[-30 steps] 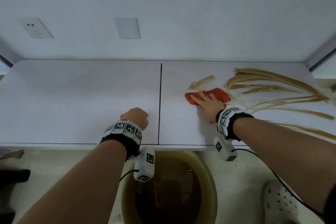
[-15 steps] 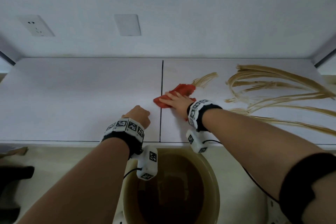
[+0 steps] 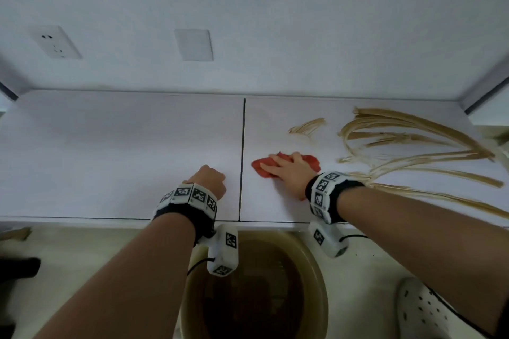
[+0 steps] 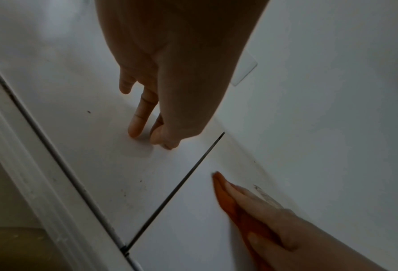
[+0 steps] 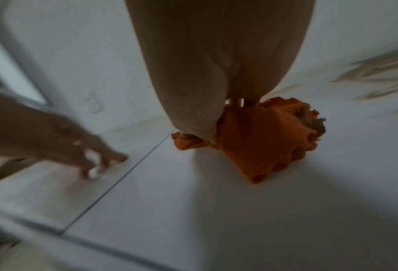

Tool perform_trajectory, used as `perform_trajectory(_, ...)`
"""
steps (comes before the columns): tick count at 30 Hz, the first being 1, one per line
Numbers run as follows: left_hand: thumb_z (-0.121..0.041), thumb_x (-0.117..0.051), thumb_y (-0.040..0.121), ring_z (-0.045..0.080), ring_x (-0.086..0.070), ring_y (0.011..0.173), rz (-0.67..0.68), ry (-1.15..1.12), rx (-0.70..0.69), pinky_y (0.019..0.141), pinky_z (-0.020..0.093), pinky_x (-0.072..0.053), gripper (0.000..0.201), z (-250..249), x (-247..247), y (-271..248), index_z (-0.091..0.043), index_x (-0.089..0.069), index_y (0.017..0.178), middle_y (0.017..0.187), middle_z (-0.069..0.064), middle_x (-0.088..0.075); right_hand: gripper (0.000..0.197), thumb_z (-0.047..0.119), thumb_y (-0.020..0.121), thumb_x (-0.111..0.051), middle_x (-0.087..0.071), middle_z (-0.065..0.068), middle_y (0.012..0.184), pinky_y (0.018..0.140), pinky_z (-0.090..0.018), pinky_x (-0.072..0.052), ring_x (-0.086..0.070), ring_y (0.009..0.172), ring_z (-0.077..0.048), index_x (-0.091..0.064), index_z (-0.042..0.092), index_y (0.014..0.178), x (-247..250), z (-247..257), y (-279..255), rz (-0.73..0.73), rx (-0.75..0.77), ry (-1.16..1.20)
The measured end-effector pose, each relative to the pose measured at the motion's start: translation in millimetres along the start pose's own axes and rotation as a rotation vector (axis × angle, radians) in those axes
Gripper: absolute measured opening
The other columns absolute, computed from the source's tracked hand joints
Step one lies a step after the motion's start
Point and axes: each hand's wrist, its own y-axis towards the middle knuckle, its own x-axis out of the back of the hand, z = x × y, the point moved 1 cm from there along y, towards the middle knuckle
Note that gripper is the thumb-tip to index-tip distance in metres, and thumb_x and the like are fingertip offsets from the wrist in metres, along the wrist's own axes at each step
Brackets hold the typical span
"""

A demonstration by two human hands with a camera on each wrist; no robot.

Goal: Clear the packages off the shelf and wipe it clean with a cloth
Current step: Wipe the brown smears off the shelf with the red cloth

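The white shelf [image 3: 110, 151] runs across the head view, with a dark seam [image 3: 242, 157] down its middle. My right hand [image 3: 287, 169] lies flat on a red-orange cloth [image 3: 312, 161] just right of the seam, fingers straight and pressing it down. The right wrist view shows the cloth [image 5: 262, 143] bunched under the hand, with brown dirt on its far edge. Brown smears [image 3: 413, 146] streak the shelf's right half, and a short smear [image 3: 307, 127] lies behind the cloth. My left hand [image 3: 210, 180] holds nothing; its fingertips [image 4: 135, 130] rest on the shelf left of the seam. No packages are in view.
A round basin [image 3: 322, 283] of brown water stands on the floor below the shelf's front edge. The wall behind carries a socket [image 3: 56, 42] and a blank plate [image 3: 194, 45]. A white perforated shoe [image 3: 421, 311] shows at lower right.
My right hand slid the cloth left to the seam, then back a little to the right. The left hand stayed in place.
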Motion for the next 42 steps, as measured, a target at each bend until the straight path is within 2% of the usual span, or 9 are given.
perform_trajectory(6, -0.013, -0.031, 0.093, 0.027, -0.054, 0.113, 0.010, -0.021, 0.001, 0.101, 0.041, -0.045, 0.047, 0, -3, -6, -0.022, -0.046, 0.137, 0.131, 0.012, -0.040, 0.073, 0.009, 0.095, -0.042, 0.000, 0.005, 0.160, 0.116, -0.052, -0.019, -0.016, 0.139, -0.040, -0.005, 0.042, 0.148, 19, 33, 22, 0.043, 0.125, -0.027)
perform_trajectory(12, -0.008, -0.029, 0.096, 0.026, -0.044, 0.127, 0.026, 0.053, -0.034, 0.107, 0.034, -0.040, 0.048, -2, 8, -2, -0.016, -0.045, 0.140, 0.139, 0.015, -0.039, 0.092, 0.003, 0.086, -0.057, 0.005, 0.001, 0.160, 0.118, -0.051, -0.013, -0.005, 0.144, -0.036, 0.000, 0.039, 0.150, 44, 14, 42, 0.081, 0.054, 0.023)
perform_trajectory(18, -0.008, -0.025, 0.098, 0.026, -0.039, 0.130, 0.051, 0.075, -0.057, 0.106, 0.032, -0.037, 0.046, -5, 14, 0, -0.012, -0.042, 0.140, 0.140, 0.016, -0.038, 0.091, -0.006, 0.086, -0.048, 0.014, -0.001, 0.159, 0.117, -0.050, -0.014, 0.003, 0.146, -0.033, -0.001, 0.041, 0.149, 49, -20, 64, 0.084, -0.079, 0.135)
perform_trajectory(22, -0.009, -0.029, 0.097, 0.028, -0.046, 0.126, 0.101, -0.003, -0.025, 0.108, 0.035, -0.039, 0.047, 0, 12, 3, -0.014, -0.042, 0.142, 0.143, 0.014, -0.030, 0.094, -0.012, 0.085, -0.045, 0.015, 0.001, 0.159, 0.118, -0.053, -0.004, 0.007, 0.147, -0.031, -0.001, 0.042, 0.148, 49, -40, 72, 0.084, -0.146, 0.169)
perform_trajectory(26, -0.009, -0.029, 0.097, 0.026, -0.041, 0.129, 0.102, 0.000, -0.030, 0.109, 0.034, -0.037, 0.047, -3, 12, 2, -0.013, -0.041, 0.142, 0.142, 0.014, -0.031, 0.097, -0.010, 0.084, -0.050, 0.012, 0.000, 0.159, 0.118, -0.053, -0.001, 0.005, 0.147, -0.032, -0.001, 0.044, 0.148, 48, -57, 80, 0.051, -0.208, 0.148)
perform_trajectory(30, -0.008, -0.028, 0.097, 0.023, -0.035, 0.133, 0.093, -0.006, -0.033, 0.111, 0.035, -0.035, 0.047, -5, 14, 2, -0.012, -0.040, 0.142, 0.142, 0.013, -0.034, 0.096, -0.005, 0.085, -0.052, 0.010, 0.002, 0.159, 0.117, -0.055, -0.004, 0.000, 0.145, -0.038, -0.001, 0.050, 0.145, 41, -91, 85, 0.008, -0.292, 0.183)
perform_trajectory(34, -0.006, -0.028, 0.098, 0.024, -0.034, 0.134, 0.111, -0.016, -0.032, 0.112, 0.035, -0.033, 0.047, -4, 16, 1, -0.012, -0.040, 0.143, 0.143, 0.014, -0.034, 0.091, -0.003, 0.089, -0.049, 0.007, 0.000, 0.160, 0.118, -0.052, -0.011, -0.007, 0.144, -0.043, 0.000, 0.048, 0.146, 36, -117, 78, 0.002, -0.351, 0.179)
perform_trajectory(38, -0.007, -0.028, 0.098, 0.024, -0.034, 0.135, 0.113, -0.006, -0.033, 0.112, 0.036, -0.033, 0.047, -5, 18, 1, -0.013, -0.040, 0.143, 0.145, 0.014, -0.033, 0.088, -0.004, 0.091, -0.047, 0.007, -0.003, 0.159, 0.116, -0.052, -0.017, -0.004, 0.143, -0.044, 0.000, 0.043, 0.148, 38, -119, 72, 0.024, -0.383, 0.263)
perform_trajectory(42, -0.005, -0.026, 0.098, 0.025, -0.033, 0.135, 0.122, 0.015, -0.040, 0.111, 0.035, -0.034, 0.049, -7, 19, 0, -0.013, -0.038, 0.144, 0.144, 0.014, -0.034, 0.086, -0.004, 0.090, -0.046, 0.007, -0.005, 0.159, 0.117, -0.051, -0.014, -0.002, 0.144, -0.043, -0.001, 0.040, 0.149, 37, -105, 62, 0.028, -0.371, 0.327)
